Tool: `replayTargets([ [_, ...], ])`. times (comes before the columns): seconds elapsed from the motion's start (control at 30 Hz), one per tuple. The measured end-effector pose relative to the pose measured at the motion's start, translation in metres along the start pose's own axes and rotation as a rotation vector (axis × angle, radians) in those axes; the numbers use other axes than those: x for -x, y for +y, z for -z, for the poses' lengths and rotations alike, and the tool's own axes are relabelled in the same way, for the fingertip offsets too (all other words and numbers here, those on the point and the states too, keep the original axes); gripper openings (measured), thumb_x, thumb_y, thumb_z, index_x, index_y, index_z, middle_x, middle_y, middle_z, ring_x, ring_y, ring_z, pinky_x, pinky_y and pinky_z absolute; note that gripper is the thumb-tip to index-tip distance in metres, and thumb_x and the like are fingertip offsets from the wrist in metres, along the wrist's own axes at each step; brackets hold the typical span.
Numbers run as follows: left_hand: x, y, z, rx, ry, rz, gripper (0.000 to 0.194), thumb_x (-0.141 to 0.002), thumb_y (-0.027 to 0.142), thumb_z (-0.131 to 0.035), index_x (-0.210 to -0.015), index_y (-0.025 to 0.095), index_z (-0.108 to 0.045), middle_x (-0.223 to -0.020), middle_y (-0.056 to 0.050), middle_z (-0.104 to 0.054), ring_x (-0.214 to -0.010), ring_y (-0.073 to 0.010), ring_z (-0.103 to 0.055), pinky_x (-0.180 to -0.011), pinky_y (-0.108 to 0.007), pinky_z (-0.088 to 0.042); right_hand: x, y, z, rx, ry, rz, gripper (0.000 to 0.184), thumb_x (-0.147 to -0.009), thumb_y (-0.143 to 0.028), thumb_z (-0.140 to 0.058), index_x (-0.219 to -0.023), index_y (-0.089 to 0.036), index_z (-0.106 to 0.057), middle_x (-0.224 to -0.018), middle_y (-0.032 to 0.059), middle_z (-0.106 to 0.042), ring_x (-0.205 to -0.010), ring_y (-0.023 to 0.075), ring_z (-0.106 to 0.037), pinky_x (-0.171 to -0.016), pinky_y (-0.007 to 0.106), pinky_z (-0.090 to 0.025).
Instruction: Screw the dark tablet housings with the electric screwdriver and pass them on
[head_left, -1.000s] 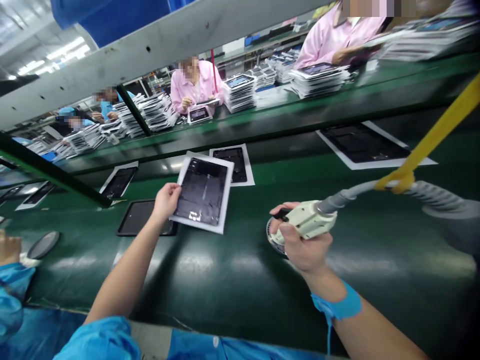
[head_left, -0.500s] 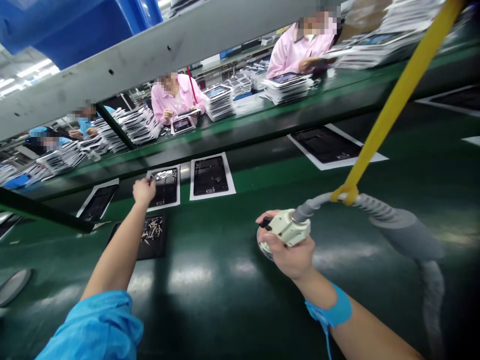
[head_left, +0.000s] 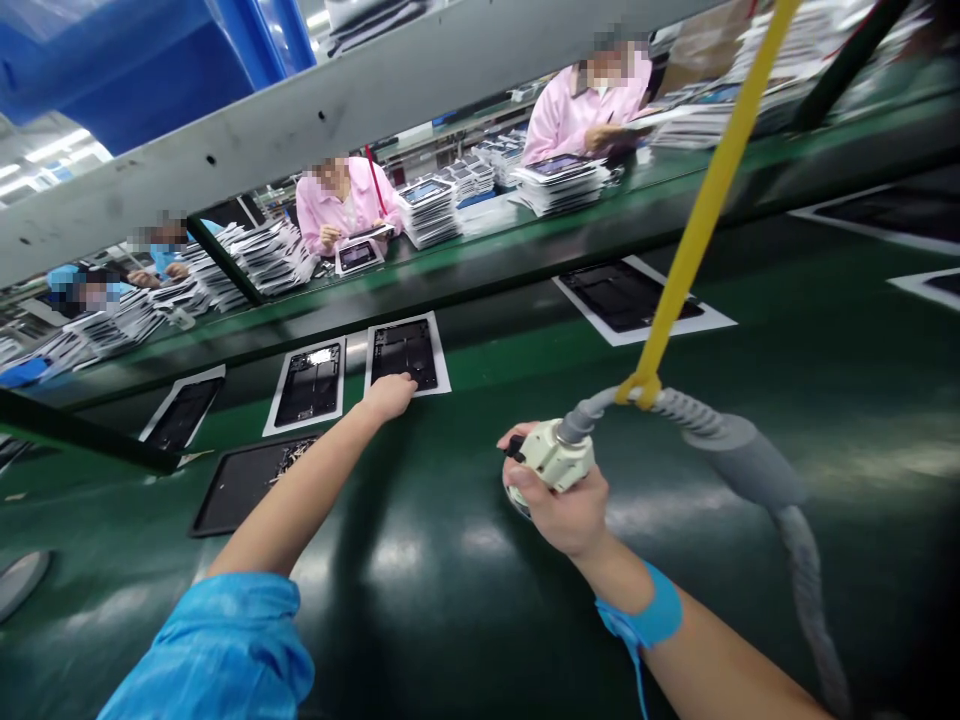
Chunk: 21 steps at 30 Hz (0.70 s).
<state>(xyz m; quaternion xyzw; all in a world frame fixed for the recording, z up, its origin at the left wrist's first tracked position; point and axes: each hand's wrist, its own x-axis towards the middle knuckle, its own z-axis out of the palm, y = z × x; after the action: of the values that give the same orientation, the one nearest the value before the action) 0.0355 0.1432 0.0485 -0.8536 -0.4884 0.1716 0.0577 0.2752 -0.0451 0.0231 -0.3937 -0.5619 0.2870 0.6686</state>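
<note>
R hand (head_left: pixel 561 512) has its grip clamped round a cream electric screwdriver (head_left: pixel 551 458), fingers wrapped on the body. Grey hose (head_left: pixel 739 460) runs off the tool, tied to a yellow strap (head_left: pixel 694 200). Round metal disc (head_left: pixel 510 497) sits just under the tool, mostly hidden. Blue wrist strap (head_left: pixel 651 618) on R wrist.

L hand (head_left: pixel 390 397) has its grip open, fingers together, tips on lower edge of a black panel (head_left: pixel 405 355) lying on a white sheet (head_left: pixel 442 385). 2nd black panel (head_left: pixel 309 385) on its own sheet just beside it. Black tray (head_left: pixel 229 500) w/ loose screws (head_left: pixel 283 462) lies nearby, L forearm partly over it. Screwdriver is well apart from panels, above green worktop (head_left: pixel 450 640). Further off, co-workers in pink smocks (head_left: pixel 341 205) sit by stacks of panels (head_left: pixel 431 212).
</note>
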Motion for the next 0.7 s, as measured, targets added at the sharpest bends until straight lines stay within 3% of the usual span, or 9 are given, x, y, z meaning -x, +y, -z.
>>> replayTargets([
  [0.13, 0.001, 0.001, 0.010, -0.010, -0.017, -0.011, 0.030, -0.094, 0.009, -0.048, -0.108, 0.011, -0.074, -0.112, -0.017, -0.071, -0.106, -0.0268, -0.072, -0.091, -0.034, -0.056, -0.003, 0.001, 0.000, -0.007, -0.005, 0.024, 0.027, -0.090, -0.034, -0.075, -0.113, -0.024, -0.067, -0.091, 0.0047, -0.075, -0.073, 0.0211, -0.074, -0.064, 0.033, -0.062],
  [0.23, 0.024, 0.016, 0.024, -0.003, -0.038, -0.053, 0.025, -0.091, 0.010, -0.052, -0.103, 0.011, -0.074, -0.109, -0.016, -0.072, -0.103, -0.0257, -0.072, -0.091, -0.032, -0.056, -0.006, 0.005, 0.001, -0.023, 0.014, 0.036, 0.025, -0.090, -0.033, -0.075, -0.112, -0.024, -0.067, -0.093, 0.0042, -0.075, -0.073, 0.0203, -0.074, -0.066, 0.033, -0.062],
  [0.3, 0.055, 0.038, 0.034, 0.024, -0.063, -0.097, 0.023, -0.089, 0.010, -0.053, -0.099, 0.012, -0.074, -0.105, -0.015, -0.073, -0.099, -0.0258, -0.073, -0.088, -0.033, -0.057, -0.009, 0.007, 0.002, -0.035, 0.037, 0.041, 0.026, -0.089, -0.033, -0.076, -0.112, -0.025, -0.067, -0.096, 0.0044, -0.075, -0.074, 0.0201, -0.074, -0.068, 0.033, -0.062],
  [0.43, 0.141, 0.100, 0.042, 0.180, -0.144, -0.265, 0.021, -0.084, 0.011, -0.056, -0.096, 0.016, -0.072, -0.101, -0.013, -0.074, -0.088, -0.0261, -0.074, -0.080, -0.036, -0.059, -0.013, 0.007, 0.005, -0.030, 0.082, 0.056, 0.026, -0.089, -0.036, -0.076, -0.110, -0.024, -0.067, -0.096, 0.0053, -0.075, -0.074, 0.0204, -0.074, -0.069, 0.034, -0.062],
  [0.57, 0.212, 0.160, 0.018, 0.304, -0.208, -0.452, 0.020, -0.083, 0.021, -0.057, -0.096, 0.019, -0.072, -0.093, -0.012, -0.074, -0.074, -0.0271, -0.072, -0.065, -0.040, -0.060, -0.014, 0.007, 0.005, 0.020, 0.089, 0.061, 0.026, -0.089, -0.040, -0.076, -0.106, -0.023, -0.067, -0.092, 0.0057, -0.076, -0.077, 0.0223, -0.074, -0.071, 0.036, -0.062],
  [0.7, 0.244, 0.198, -0.022, 0.322, -0.132, -0.540, 0.018, -0.081, 0.027, -0.062, -0.096, 0.026, -0.073, -0.083, -0.008, -0.073, -0.061, -0.0215, -0.068, -0.049, -0.038, -0.053, -0.014, 0.010, 0.005, 0.058, 0.090, 0.033, 0.031, -0.088, -0.045, -0.075, -0.105, -0.021, -0.067, -0.090, 0.0064, -0.076, -0.080, 0.0236, -0.075, -0.072, 0.037, -0.063],
])
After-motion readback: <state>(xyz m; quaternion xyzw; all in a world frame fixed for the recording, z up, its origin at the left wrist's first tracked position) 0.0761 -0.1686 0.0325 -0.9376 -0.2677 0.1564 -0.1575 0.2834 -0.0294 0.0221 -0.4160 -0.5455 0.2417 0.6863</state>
